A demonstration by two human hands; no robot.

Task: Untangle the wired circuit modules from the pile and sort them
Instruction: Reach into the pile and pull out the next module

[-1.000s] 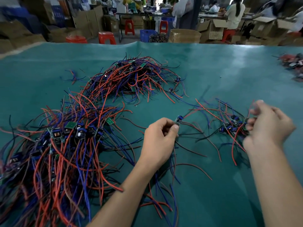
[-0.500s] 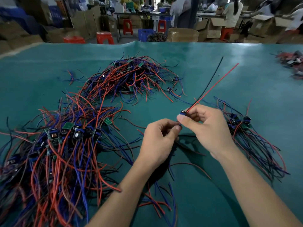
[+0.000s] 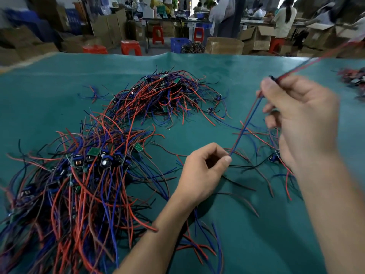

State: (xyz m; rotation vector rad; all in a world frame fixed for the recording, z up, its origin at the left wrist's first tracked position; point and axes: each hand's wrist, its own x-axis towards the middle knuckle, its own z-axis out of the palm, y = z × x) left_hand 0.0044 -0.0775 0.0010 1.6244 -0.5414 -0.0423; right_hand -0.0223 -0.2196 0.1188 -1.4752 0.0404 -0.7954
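Observation:
My right hand (image 3: pixel 300 123) is raised above the table and pinches a small wired circuit module (image 3: pixel 273 78); its red and black wires stream up to the right. The module's blue and red wires (image 3: pixel 245 125) run taut down to my left hand (image 3: pixel 203 171), which pinches their ends low over the table. A big tangled pile of modules with red, blue and black wires (image 3: pixel 79 175) lies at the left. A second pile (image 3: pixel 167 93) sits further back. A small sorted bunch (image 3: pixel 274 157) lies under my right hand, partly hidden.
Everything lies on a teal cloth-covered table (image 3: pixel 197 62). More wired parts (image 3: pixel 353 78) sit at the far right edge. Beyond the table stand red stools (image 3: pixel 131 47), cardboard boxes (image 3: pixel 224 45) and people working at benches.
My right hand has lifted the module up and to the right, pulling its blue and red wires taut through my left hand, which stayed low in place.

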